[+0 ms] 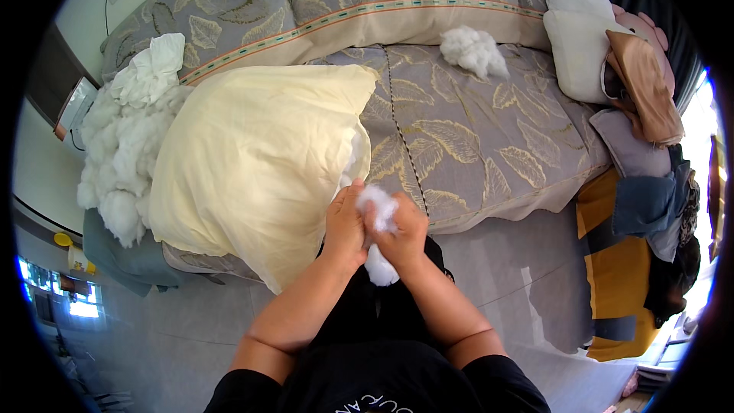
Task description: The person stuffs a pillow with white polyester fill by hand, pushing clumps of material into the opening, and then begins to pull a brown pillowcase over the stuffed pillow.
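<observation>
Both hands, left hand [345, 226] and right hand [403, 235], grip a white stuffing clump [379, 239], its middle hidden by fingers.

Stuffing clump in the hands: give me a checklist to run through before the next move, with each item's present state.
1. Both hands on the stuffing clump: left hand and right hand grip it: ok.
2. Cream pillowcase within reach beside the hands: ok.
3. Pillowcase opening facing the hands: cannot tell.
4. Stuffing pile at hand, left of the pillowcase: ok.
5. All stuffing gathered: stray tuft lies far up the bed: not ok.
</observation>
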Demonstrator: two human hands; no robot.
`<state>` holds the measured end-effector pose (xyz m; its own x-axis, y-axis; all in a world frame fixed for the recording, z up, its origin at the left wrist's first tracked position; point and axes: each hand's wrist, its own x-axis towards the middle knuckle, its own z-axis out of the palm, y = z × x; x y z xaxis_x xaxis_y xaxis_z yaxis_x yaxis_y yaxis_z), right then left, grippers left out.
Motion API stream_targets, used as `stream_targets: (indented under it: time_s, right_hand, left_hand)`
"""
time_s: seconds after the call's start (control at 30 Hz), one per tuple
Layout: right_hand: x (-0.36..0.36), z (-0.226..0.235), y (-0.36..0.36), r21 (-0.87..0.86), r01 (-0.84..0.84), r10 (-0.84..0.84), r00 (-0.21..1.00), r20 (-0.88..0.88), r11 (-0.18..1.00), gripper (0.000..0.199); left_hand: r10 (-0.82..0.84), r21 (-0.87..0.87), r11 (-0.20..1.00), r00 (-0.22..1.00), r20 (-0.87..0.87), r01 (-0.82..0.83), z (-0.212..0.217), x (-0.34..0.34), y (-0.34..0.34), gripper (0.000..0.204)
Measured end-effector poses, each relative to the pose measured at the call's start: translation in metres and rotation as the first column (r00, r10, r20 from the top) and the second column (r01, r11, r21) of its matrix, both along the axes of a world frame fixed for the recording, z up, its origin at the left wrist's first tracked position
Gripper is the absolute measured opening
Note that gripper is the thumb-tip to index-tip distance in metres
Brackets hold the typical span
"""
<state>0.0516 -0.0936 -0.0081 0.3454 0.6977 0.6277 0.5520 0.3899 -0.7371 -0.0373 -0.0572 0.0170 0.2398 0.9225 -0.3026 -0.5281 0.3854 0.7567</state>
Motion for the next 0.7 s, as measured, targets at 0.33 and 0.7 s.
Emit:
stream_targets:
  time_s: [0.33,0.7]
  right_hand:
    - [-0.001,0.006,0.006,0.169,-0.219,0.247,0.955,-0.166,0.961,0.039]
    - [-0.019,-0.024,0.022,-0.012,-0.186,0.115,0.655,-0.747,0.983,0.021]
  left_hand:
    - [-0.018,-0.028,0.999,0.995,0.102,0.021,0.002,0.002,0.007,0.021]
    - [0.005,0.437,0.889,0.951,-0.31,0.138,0.018,-0.038,-0.007,0.03]
